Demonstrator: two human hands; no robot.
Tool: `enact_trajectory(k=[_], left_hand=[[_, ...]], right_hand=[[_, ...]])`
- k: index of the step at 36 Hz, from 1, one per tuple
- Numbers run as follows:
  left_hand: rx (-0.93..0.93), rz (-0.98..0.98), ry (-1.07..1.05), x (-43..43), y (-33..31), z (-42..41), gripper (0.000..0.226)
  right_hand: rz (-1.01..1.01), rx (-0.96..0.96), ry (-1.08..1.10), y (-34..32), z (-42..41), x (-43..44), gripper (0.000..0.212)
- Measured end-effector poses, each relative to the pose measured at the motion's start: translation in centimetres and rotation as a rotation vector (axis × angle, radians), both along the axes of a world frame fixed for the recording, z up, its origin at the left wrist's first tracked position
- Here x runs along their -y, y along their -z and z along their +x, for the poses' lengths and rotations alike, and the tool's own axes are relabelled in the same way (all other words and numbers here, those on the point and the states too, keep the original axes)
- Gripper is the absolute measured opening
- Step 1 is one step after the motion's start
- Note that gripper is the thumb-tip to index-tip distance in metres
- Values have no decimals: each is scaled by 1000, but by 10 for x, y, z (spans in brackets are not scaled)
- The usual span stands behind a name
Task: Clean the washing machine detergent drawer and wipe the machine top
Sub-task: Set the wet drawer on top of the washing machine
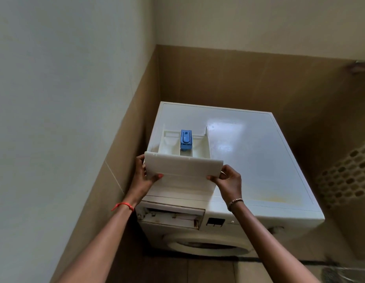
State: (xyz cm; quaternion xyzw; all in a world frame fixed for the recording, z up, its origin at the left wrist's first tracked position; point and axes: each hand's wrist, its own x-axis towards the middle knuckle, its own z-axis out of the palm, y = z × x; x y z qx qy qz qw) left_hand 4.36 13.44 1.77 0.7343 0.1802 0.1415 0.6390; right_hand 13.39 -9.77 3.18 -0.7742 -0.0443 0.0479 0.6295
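Note:
The white detergent drawer point(182, 167) is out of the washing machine and held above the left part of the machine top point(255, 160). A blue insert point(186, 139) sits in its middle compartment. My left hand point(143, 176) grips the left end of the drawer's front panel, thumb on its face. My right hand point(228, 180) pinches the panel's right end. Below them the drawer slot point(171, 217) in the machine front gapes open, with grime at its edges.
The machine stands in a corner, with a tan-tiled wall point(124, 152) close on the left and behind. A perforated basket point(349, 176) stands to the right. The round door point(208, 247) shows below the slot. Yellowish stains mark the top near its front right.

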Motion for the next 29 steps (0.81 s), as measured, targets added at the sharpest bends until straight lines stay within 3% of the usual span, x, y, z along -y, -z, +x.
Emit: enact_trajectory(k=[9, 17, 29], left_hand=[[35, 78, -39, 6, 1, -1, 84], [51, 266, -121, 17, -3, -3, 101], [212, 802, -100, 27, -31, -8, 72]], right_hand=[[-131, 69, -26, 3, -6, -3, 33], [-212, 220, -41, -14, -19, -6, 59], [-498, 540, -74, -44, -28, -14, 59]])
